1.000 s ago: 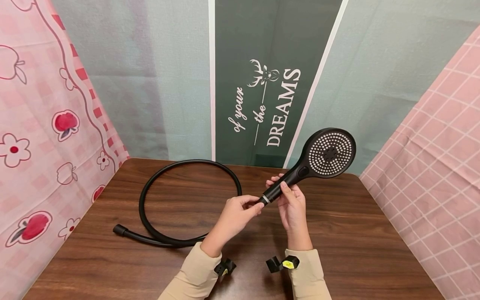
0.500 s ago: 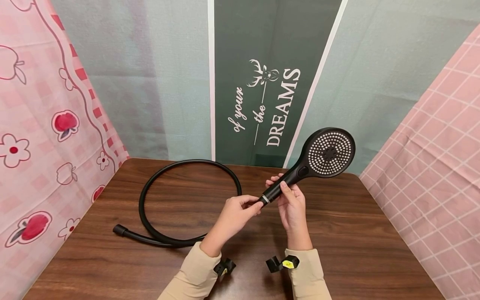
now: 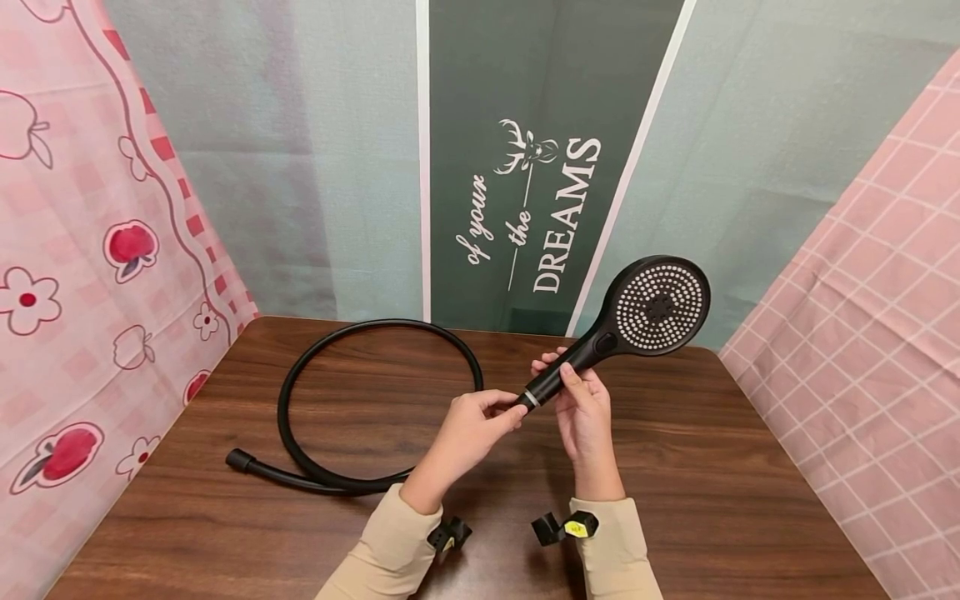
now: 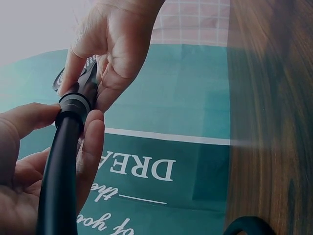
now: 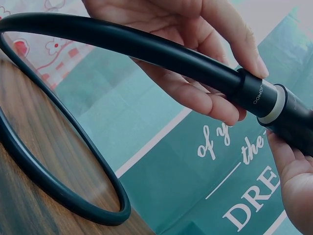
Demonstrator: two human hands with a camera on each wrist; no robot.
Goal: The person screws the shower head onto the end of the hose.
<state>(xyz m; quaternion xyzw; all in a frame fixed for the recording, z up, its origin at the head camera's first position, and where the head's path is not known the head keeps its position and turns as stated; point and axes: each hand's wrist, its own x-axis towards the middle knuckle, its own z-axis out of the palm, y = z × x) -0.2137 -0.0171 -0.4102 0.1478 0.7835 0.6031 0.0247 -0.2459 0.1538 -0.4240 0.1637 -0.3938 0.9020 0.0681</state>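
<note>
A black shower head (image 3: 660,307) with pale nozzles tilts up to the right over the table, its face toward the head camera. My right hand (image 3: 583,408) holds its handle between thumb and fingers. My left hand (image 3: 472,429) pinches the black connector (image 5: 254,93) of the shower hose (image 5: 161,49) at the handle's lower end. In the right wrist view a pale ring (image 5: 275,105) shows between connector and handle. From there the hose drops behind my left hand and loops on the table, its other end fitting (image 3: 240,461) lying at the left.
The brown wooden table (image 3: 712,500) spreads beneath both hands. Behind it hangs a grey-green cloth (image 3: 360,167) with a dark lettered band. Pink patterned cloths stand at the left (image 3: 67,333) and right (image 3: 870,333). Each sleeve cuff bears a small black wrist camera (image 3: 450,533).
</note>
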